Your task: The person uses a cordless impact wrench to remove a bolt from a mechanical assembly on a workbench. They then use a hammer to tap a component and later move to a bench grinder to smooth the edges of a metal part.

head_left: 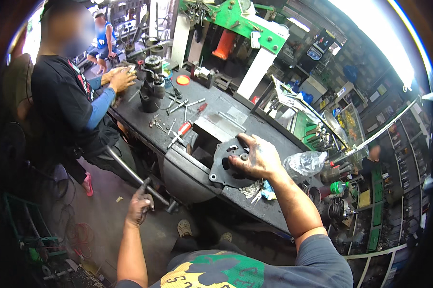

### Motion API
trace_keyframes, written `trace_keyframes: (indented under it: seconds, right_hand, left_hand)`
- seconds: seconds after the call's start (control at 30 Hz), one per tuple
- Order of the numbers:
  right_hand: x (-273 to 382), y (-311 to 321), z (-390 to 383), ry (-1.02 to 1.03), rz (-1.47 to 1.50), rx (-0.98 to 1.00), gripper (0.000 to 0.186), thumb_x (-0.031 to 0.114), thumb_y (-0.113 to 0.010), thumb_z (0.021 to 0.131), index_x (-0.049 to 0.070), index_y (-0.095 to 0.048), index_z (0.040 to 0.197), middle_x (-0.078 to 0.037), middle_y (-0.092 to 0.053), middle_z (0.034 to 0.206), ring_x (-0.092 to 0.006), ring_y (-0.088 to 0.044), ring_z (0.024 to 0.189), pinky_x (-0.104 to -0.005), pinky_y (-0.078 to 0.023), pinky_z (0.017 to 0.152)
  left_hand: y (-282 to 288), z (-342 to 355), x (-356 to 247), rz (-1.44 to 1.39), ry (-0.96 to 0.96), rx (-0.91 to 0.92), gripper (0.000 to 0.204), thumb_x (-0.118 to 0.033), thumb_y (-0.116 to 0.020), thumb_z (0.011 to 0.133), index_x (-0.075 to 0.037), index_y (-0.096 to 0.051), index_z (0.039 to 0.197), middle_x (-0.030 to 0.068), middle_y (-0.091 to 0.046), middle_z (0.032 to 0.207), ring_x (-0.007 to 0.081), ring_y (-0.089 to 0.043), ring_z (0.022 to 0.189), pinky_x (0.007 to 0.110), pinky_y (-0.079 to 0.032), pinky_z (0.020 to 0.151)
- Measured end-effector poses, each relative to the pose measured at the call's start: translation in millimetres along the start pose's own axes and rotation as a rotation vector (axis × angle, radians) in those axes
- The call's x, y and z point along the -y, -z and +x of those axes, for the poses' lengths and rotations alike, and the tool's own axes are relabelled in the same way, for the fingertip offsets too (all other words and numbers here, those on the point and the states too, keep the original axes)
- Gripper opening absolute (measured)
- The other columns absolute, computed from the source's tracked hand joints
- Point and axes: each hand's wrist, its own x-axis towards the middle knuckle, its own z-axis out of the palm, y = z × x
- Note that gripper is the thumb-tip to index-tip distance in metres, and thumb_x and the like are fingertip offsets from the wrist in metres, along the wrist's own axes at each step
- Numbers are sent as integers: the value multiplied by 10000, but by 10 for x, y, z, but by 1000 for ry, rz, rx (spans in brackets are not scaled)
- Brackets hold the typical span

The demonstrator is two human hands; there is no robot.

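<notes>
My right hand [261, 158] grips a dark grey, round metal plate [219, 165] with slots and bolt holes, thumb on its face. The plate stands against the jaws of a bench vise [216, 128]; whether the jaws clamp it is hidden. Low on the left, my left hand [140, 207] is beside the long steel vise handle [125, 165]. Its index finger points up against the bar, while the other fingers are partly curled and hold nothing that shows. Near the vise lies a red-handled tool [183, 129] on the dark workbench [209, 103].
Wrenches [178, 105], a red screwdriver [202, 107] and black cylindrical parts [152, 91] lie along the bench. A co-worker [65, 91] stands at its left end, hands on the bench. Right of my arm are a clear plastic bag [305, 163] and a green-capped bottle [338, 187].
</notes>
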Motion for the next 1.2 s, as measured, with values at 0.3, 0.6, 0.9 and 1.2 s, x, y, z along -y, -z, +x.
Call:
trace_keyframes:
  seconds: [0.3,0.6,0.9,1.2]
  right_hand:
    - [-6,-14,31,42,-58,-6,817,622,-774,834,90,-633,1439,-258,-690,1265,-449,-694,1172,-495,-557,1019]
    - [92,-289,231,136,24,-20,746,559,-747,857,78,-642,1417,-230,-702,1192,-445,-707,1109,-496,-566,979]
    - [-54,-428,379,259,123,-90,590,526,-770,853,106,-738,1267,-165,-622,1090,-377,-654,1033,-484,-547,884]
    - [-221,-397,140,403,230,-258,913,583,-859,808,104,-556,1524,-283,-579,1364,-472,-570,1290,-533,-483,1104]
  left_hand:
    - [-293,-22,203,-99,-18,376,805,-116,-805,833,-52,-516,1581,118,-747,1136,204,-705,880,362,-594,823]
    - [-709,-196,1103,202,301,315,611,-170,-834,844,17,-638,1392,141,-721,1257,235,-659,1187,394,-519,1055]
    - [-903,-61,811,500,460,382,749,-135,-742,900,4,-472,1585,132,-727,1184,204,-700,1053,360,-562,962]
    - [-1751,448,695,-508,425,151,540,-338,-653,1070,-84,-542,1534,158,-677,1401,312,-650,1285,475,-512,1117]
